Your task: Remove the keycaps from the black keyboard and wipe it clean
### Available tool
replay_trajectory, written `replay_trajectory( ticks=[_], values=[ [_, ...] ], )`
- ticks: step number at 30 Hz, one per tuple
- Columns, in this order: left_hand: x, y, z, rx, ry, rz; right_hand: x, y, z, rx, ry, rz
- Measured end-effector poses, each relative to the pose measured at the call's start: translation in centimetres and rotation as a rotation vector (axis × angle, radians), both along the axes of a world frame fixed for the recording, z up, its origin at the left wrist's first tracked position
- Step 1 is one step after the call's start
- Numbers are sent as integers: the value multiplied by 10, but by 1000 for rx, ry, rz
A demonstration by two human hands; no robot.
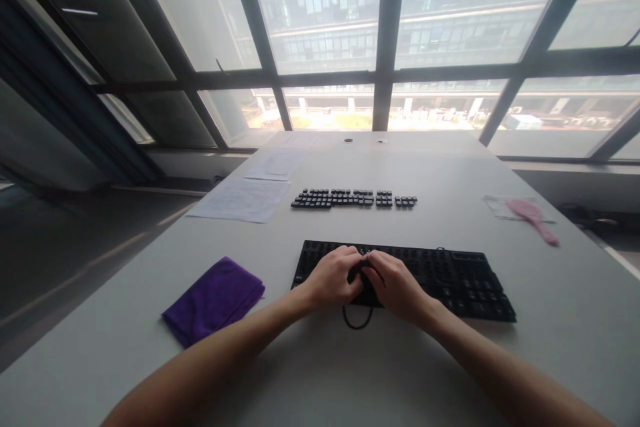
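A black keyboard lies on the white table before me; many of its keys look removed, while keycaps still stand at its right end. My left hand and my right hand meet over its left-middle part, fingers bent and closed in a pinch. Between the fingertips shows a small dark thing with a thin metallic part, too small to name. A cable loop sticks out at the keyboard's near edge. Beyond the keyboard, loose black keycaps are laid out in rows.
A folded purple cloth lies left of my forearm. Printed paper sheets lie at the far left. On the right, a pink brush-shaped thing rests partly on a clear packet. Large windows stand behind the table.
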State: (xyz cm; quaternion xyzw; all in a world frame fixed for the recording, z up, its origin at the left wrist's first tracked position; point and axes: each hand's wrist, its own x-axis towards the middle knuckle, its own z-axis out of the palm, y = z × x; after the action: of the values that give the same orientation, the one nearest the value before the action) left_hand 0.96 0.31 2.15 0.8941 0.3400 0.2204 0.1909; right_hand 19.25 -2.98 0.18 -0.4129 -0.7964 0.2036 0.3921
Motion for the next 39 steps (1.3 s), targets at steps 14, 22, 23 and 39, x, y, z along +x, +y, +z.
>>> replay_trajectory(
  ticks=[14,22,23,39],
  values=[
    [-1,6,-14,19,35,-12,6,6,-1,-211,256,-12],
    [0,0,-12,35,22,-18,7,6,0,-225,328,-6],
    [0,0,-11,20,2,-13,7,6,0,-239,368,-16],
    [-4,-1,-17,72,-180,15,2,6,-1,-186,175,-167]
  ],
)
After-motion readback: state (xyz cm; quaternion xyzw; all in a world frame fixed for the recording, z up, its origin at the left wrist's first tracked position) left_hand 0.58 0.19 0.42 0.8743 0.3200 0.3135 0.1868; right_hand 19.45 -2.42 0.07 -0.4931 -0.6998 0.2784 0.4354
